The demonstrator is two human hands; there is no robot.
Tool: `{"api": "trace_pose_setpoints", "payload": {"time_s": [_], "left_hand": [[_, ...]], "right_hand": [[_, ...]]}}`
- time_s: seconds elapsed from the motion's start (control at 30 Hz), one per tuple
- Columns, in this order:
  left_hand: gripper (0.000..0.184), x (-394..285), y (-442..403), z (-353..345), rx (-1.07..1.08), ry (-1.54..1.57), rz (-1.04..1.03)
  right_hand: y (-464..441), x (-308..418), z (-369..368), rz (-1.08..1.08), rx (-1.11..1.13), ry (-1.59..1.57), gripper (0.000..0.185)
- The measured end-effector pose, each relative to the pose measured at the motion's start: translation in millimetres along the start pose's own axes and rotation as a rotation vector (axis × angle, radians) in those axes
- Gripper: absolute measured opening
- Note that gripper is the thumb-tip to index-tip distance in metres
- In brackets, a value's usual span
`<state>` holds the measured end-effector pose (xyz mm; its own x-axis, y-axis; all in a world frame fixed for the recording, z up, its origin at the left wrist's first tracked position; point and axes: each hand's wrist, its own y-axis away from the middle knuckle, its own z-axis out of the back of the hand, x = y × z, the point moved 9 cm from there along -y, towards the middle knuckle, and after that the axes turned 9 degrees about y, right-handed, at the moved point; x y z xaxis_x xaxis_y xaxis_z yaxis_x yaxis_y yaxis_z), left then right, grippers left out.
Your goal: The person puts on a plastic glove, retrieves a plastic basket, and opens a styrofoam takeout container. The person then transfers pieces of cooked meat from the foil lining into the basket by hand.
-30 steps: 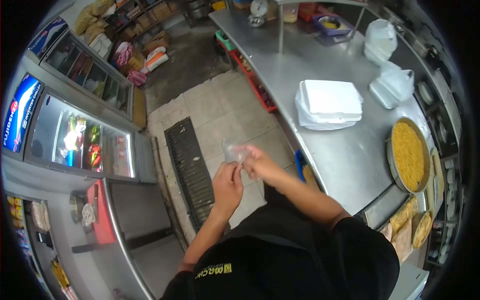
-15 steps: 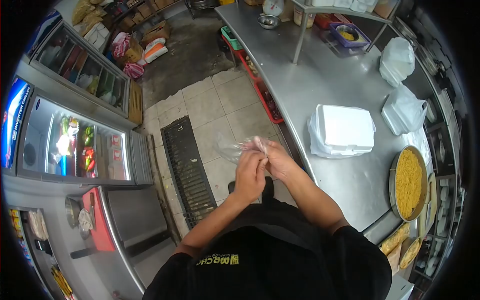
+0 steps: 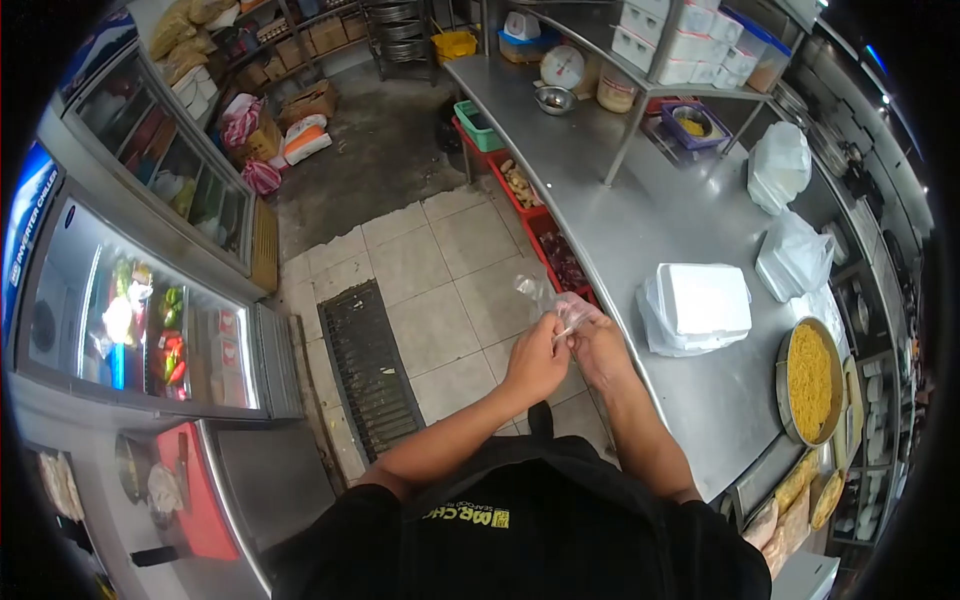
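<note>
In front of my body, over the tiled floor, a crumpled piece of clear thin plastic (image 3: pixel 537 290) is pinched between both hands. Whether it is a bag or a disposable glove I cannot tell. My left hand (image 3: pixel 536 362) grips its near edge with thumb and fingers. Close against it, my right hand (image 3: pixel 601 352) has its fingers curled round the same plastic. A loose end sticks up beyond the fingertips. Just right of my hands, on the steel table (image 3: pixel 600 225), stands a white foam takeout box (image 3: pixel 705 300) on or in a white plastic bag.
Two tied white bags (image 3: pixel 780 168) (image 3: pixel 795 255) and a round pan of yellow noodles (image 3: pixel 810 382) lie farther right. Red crates (image 3: pixel 558 250) sit under the table edge. At left are a glass-door chiller (image 3: pixel 150 300) and a red cutting board (image 3: pixel 205 490); a floor grate (image 3: pixel 365 360) lies between.
Both hands have moved right with the clear plastic, nearer the table edge. The plastic's loose end now points up instead of left. My view has tilted up somewhat.
</note>
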<state>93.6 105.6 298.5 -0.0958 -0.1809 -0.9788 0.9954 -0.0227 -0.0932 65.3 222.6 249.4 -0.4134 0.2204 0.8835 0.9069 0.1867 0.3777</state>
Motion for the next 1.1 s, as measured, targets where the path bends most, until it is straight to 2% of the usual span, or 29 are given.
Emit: {"api": "trace_pose_setpoints", "payload": {"time_s": [0.03, 0.07, 0.13, 0.17, 0.2, 0.23, 0.3, 0.43, 0.5, 0.53, 0.6, 0.67, 0.7, 0.73, 0.77, 0.83, 0.9, 1.0, 1.07, 1.1], "left_hand": [[0.014, 0.5, -2.9, 4.3, -0.012, 0.003, -0.008], [0.013, -5.4, -3.5, 9.1, -0.028, -0.083, -0.067], [0.012, -17.7, -2.1, 15.2, -0.054, -0.169, -0.194], [0.012, -21.3, -2.4, 19.9, -0.066, -0.169, -0.195], [0.012, -31.8, -1.4, 28.4, -0.132, -0.182, -0.268], [0.013, -41.9, 1.1, 35.9, -0.195, -0.195, -0.341], [0.013, -53.5, 2.4, 44.1, -0.2, -0.225, -0.384], [0.014, -84.1, 12.2, 52.7, -0.211, -0.314, -0.476], [0.015, -96.1, 12.6, 57.3, -0.239, -0.306, -0.506], [0.015, -102.4, 12.4, 60.1, -0.261, -0.298, -0.539], [0.016, -107.5, 7.9, 62.6, -0.271, -0.295, -0.532], [0.017, -105.6, 1.2, 65.4, -0.281, -0.263, -0.486], [0.017, -104.3, -0.4, 65.5, -0.281, -0.265, -0.486], [0.017, -90.4, -7.3, 65.9, -0.255, -0.266, -0.349], [0.016, -74.5, -13.5, 64.7, -0.229, -0.267, -0.214], [0.015, -58.3, -21.5, 63.9, -0.26, -0.319, -0.249], [0.012, -25.8, -34.6, 61.9, -0.186, -0.305, -0.034], [0.008, -18.6, -45.5, 72.1, -0.257, -0.285, -0.04], [0.004, -21.3, -45.6, 68.0, -0.281, -0.184, -0.034], [0.004, -38.4, -37.5, 55.2, -0.269, -0.207, -0.229]], "right_hand": [[-2.8, -1.9, -4.0, 0.057, -0.039, -0.206, 0.04], [-4.7, -0.8, -13.1, 0.102, -0.033, -0.307, 0.033], [-4.4, -4.9, -29.8, 0.077, 0.041, -0.295, 0.031], [-2.6, -6.2, -41.2, 0.048, 0.1, -0.293, 0.03], [-5.4, -9.1, -52.6, 0.027, 0.235, -0.223, 0.032], [-8.0, -9.2, -54.7, 0.028, 0.24, -0.221, 0.032], [1.4, -13.9, -84.2, -0.163, 0.512, -0.33, 0.04], [5.4, 16.5, -110.8, -0.144, 0.593, -0.402, 0.053], [13.7, 46.9, -126.7, 0.007, 0.685, -0.486, 0.062], [10.3, 49.8, -131.8, 0.006, 0.688, -0.483, 0.062], [2.1, 65.8, -131.8, 0.153, 0.636, -0.478, 0.069], [-9.7, 59.0, -133.6, 0.127, 0.624, -0.514, 0.068], [-21.4, 55.0, -126.4, 0.187, 0.505, -0.413, 0.067], [-30.2, 52.1, -117.4, 0.246, 0.384, -0.311, 0.067], [-30.7, 57.1, -110.8, 0.286, 0.275, -0.311, 0.057], [-57.4, 33.2, -93.7, 0.294, 0.222, -0.282, 0.055], [-55.3, 29.5, -82.3, 0.259, 0.052, -0.226, 0.051], [-61.2, 6.8, -75.5, 0.24, 0.091, -0.213, 0.045], [-61.7, -15.6, -72.4, 0.091, 0.109, -0.223, 0.035], [-50.4, -19.7, -72.9, -0.02, 0.082, -0.254, 0.034]]}}
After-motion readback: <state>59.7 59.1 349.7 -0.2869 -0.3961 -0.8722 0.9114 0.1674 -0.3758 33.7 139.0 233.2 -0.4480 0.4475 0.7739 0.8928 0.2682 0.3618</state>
